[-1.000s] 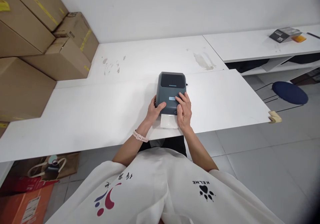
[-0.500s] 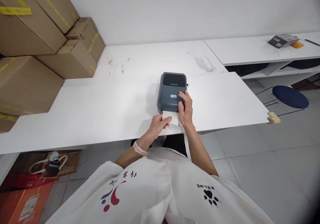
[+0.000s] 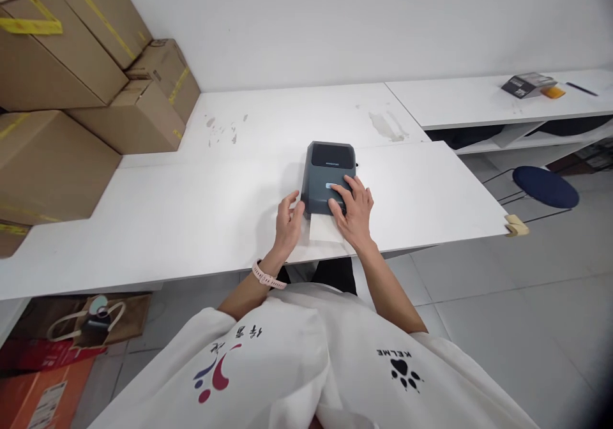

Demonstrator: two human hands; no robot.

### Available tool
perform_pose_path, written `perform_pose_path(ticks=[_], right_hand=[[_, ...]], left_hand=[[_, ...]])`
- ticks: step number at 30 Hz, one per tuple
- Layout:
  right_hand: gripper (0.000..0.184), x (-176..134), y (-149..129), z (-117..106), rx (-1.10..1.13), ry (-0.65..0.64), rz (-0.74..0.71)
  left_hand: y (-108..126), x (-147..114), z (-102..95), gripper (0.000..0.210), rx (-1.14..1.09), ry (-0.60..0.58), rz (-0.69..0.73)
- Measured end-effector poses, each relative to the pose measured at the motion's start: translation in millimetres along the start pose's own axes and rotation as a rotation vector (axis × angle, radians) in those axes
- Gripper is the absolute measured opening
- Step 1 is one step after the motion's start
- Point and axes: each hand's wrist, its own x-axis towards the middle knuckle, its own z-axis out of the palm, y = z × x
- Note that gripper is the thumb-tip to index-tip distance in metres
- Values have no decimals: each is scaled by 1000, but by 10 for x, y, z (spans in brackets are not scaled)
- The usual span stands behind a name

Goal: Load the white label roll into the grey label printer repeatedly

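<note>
A dark grey-blue label printer [image 3: 318, 196] sits on the white table, near its front edge. White label paper [image 3: 324, 230] sticks out of the printer's front slot toward me. My right hand [image 3: 354, 210] rests on the printer's right front part, fingers spread, with a fingertip at the light-coloured button [image 3: 330, 186] on top. Beside the printer's left front corner is my left hand [image 3: 288, 221], thumb and fingers apart and holding nothing. Whether its fingertips touch the casing I cannot tell.
Cardboard boxes [image 3: 138, 113] are stacked on the table's left end. A second white table [image 3: 460, 100] at the right carries a small black-and-grey box [image 3: 524, 86]. A blue stool [image 3: 546, 186] stands below it. Padding [image 3: 517, 226] covers the table's right corner.
My left hand has let go of the label paper and moved left and up to the printer's side. My right hand's fingers have shifted left, over the button.
</note>
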Motion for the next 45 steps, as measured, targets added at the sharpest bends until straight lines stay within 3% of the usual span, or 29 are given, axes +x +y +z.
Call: perform_pose_path(ticks=[3,5,12,17,20,23,26,31,34,37,39,42,45], right_hand=[[54,-198,30,50,113,64,107],[61,-288,45,65,188,90,162],[53,-330,78,53,522,100,289],[53,-248,110,14,542,102,211],[55,49,81,-85,443,109,99],[59,573,34,-176,355,135,4],[65,1201,61,-169,340,210,-68],[78,2069,309,-69,340,191,-53],[85,2270,377,-132,318,114,-57],[77,2156,280,-269,210,134,-171],[58,1977,183,-323,114,52,-207],[40,1735,114,-247,-37,-346,-207],[55,1625,136,11,-262,-763,-194]], left_hand=[[23,60,23,64,3,-131,-16],[14,72,38,67,7,-156,-19],[-30,64,110,68,-49,-140,-19],[119,125,90,65,-120,-129,-7],[345,325,44,60,-186,-153,75],[473,658,52,52,-191,-161,144],[370,977,122,53,-17,-71,110],[95,1193,228,69,245,-113,-94],[93,1223,251,64,303,-145,-132],[116,1271,274,56,335,-155,-129],[97,1309,300,52,351,-127,-116],[35,1348,350,42,356,-62,-74],[-19,1364,393,37,309,-28,-69]])
